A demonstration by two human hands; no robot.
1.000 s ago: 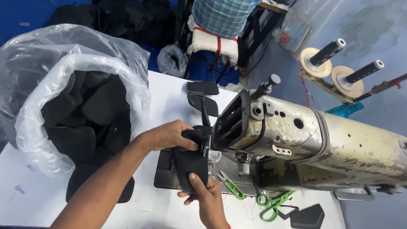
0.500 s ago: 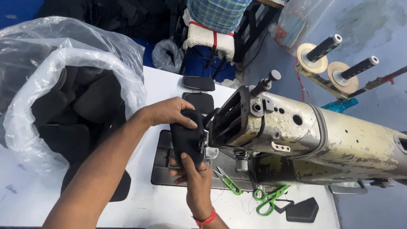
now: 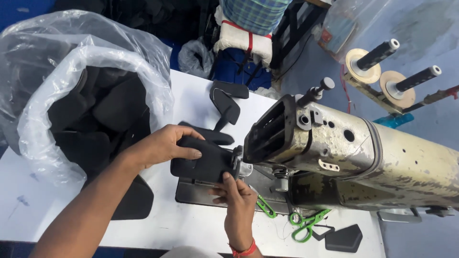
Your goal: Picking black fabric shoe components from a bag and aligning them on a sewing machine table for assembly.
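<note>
My left hand (image 3: 165,145) lies on top of a black padded fabric piece (image 3: 205,160) and grips its left end. My right hand (image 3: 234,196) pinches the piece's lower right edge from below. The piece rests on the dark plate (image 3: 191,193) at the needle end of a worn cream sewing machine (image 3: 358,153). The needle itself is hidden behind the machine head.
A clear plastic bag (image 3: 52,86) full of black padded pieces stands at the left. More black pieces (image 3: 227,98) lie on the white table (image 3: 186,91) behind the machine. Green-handled scissors (image 3: 306,224) and another black piece (image 3: 344,237) lie by the front edge. Two thread spindles (image 3: 382,62) stand at the far right.
The black piece has turned from upright to lying flat across the plate at the needle. My left hand has shifted onto its left end; my right hand stays under it.
</note>
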